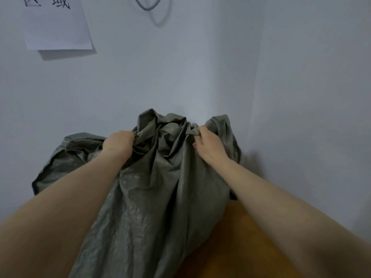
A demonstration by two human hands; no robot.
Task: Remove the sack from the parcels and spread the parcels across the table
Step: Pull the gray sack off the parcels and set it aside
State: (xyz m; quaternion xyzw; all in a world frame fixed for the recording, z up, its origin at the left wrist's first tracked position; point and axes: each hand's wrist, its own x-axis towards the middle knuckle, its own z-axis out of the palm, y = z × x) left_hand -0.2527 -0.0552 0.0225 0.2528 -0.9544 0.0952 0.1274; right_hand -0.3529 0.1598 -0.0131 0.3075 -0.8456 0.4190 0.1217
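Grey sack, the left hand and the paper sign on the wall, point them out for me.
grey sack [152, 197]: head view, on its crinkled middle panel.
left hand [118, 144]: head view, on the back of the hand.
paper sign [58, 27]: head view, on its blank lower part.

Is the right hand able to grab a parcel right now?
Probably not. The right hand is clenched on the crumpled grey-green woven sack, which hides any parcels; none show.

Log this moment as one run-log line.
stage: sack removal | left hand: gripping bunched sack | right hand: gripping bunched sack | parcels: not visible | table: partly covered by sack
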